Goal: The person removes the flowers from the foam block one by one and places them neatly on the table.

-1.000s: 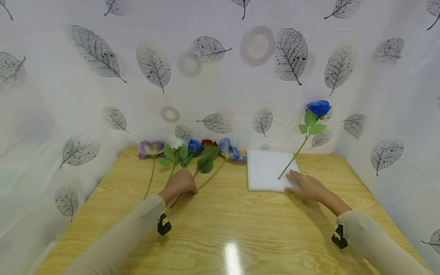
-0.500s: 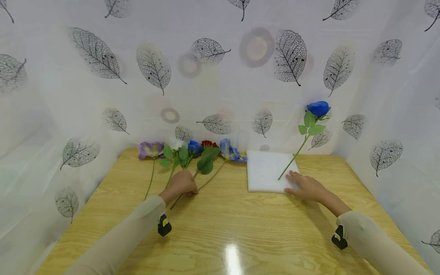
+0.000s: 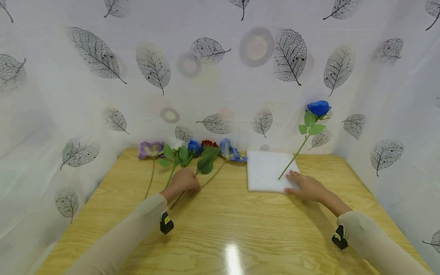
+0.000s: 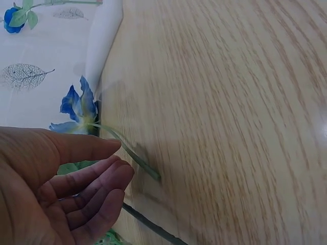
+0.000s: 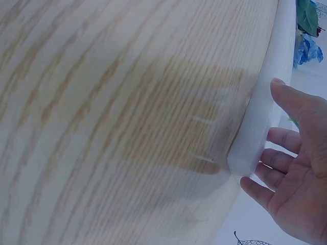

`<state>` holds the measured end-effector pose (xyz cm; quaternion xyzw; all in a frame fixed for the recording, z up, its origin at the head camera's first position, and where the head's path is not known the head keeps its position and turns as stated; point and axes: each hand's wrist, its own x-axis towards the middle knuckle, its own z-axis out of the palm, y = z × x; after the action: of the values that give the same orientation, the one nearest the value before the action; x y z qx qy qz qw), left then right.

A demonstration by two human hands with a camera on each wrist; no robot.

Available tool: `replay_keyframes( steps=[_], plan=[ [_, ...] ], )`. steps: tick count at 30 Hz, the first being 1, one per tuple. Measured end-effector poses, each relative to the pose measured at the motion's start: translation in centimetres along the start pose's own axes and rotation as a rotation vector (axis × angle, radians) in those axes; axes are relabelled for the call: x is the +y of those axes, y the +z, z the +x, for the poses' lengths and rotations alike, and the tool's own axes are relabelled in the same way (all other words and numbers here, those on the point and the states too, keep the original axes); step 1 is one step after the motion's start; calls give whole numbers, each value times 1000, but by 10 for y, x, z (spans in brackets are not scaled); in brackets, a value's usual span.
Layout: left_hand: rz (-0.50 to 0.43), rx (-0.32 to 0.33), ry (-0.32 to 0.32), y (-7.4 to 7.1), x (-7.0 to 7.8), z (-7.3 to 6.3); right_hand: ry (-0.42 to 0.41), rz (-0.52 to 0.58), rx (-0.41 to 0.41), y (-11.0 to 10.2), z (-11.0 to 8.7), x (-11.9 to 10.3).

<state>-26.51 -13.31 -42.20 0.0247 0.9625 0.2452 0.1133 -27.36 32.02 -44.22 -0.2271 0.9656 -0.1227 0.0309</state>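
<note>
My left hand (image 3: 185, 181) is over the stems at the left, fingers loosely curled. In the left wrist view a gap shows between thumb and fingertips (image 4: 120, 171), right beside the stem of a blue iris (image 4: 79, 109). A dark stem (image 4: 153, 228) runs below the fingers. At the right, my right hand (image 3: 306, 187) rests against the near right corner of a white foam block (image 3: 266, 172), its fingers (image 5: 281, 161) along the edge. A blue rose (image 3: 319, 109) stands in the block, its green stem leaning right.
In the row at the back left lie a purple flower (image 3: 151, 149), a white flower (image 3: 178, 144), another blue rose (image 3: 195, 147) and a red flower (image 3: 209, 143). The wooden table (image 3: 220, 221) meets a leaf-printed curtain (image 3: 220, 88) at the back and sides.
My left hand has shifted slightly up and to the right by the iris stem. The right hand, the foam block and the standing rose hold their places.
</note>
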Motion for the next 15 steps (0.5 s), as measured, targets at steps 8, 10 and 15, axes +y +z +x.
replay_keyframes(
  steps=[8, 10, 15],
  plan=[
    [-12, 28, 31, 4, 11, 8, 1, 8, 3, -1, -1, -1],
    [-35, 36, 46, 6, 13, 11, 1, 10, 3, -1, -1, -1],
    [-102, 47, 127, 11, 23, 16, -2, 8, 6, -1, -1, -1]
  ],
)
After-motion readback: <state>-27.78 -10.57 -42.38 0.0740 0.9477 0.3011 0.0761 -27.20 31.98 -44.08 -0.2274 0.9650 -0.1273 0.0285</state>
